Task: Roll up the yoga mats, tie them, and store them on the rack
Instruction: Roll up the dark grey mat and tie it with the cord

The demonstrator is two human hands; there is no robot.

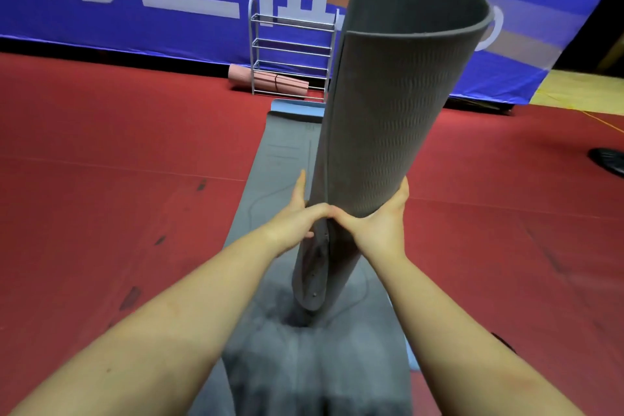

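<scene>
A red floor carries a flat grey mat. Above it stands a loosely rolled grey mat, tilted, gripped low by the left hand and right hand. Beyond, a metal rack holds a rolled pink mat.

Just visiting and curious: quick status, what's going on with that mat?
Left hand and right hand grip grey rolled mat, upright. No tie visible. Rack ahead; flat grey mat lies between.
</scene>
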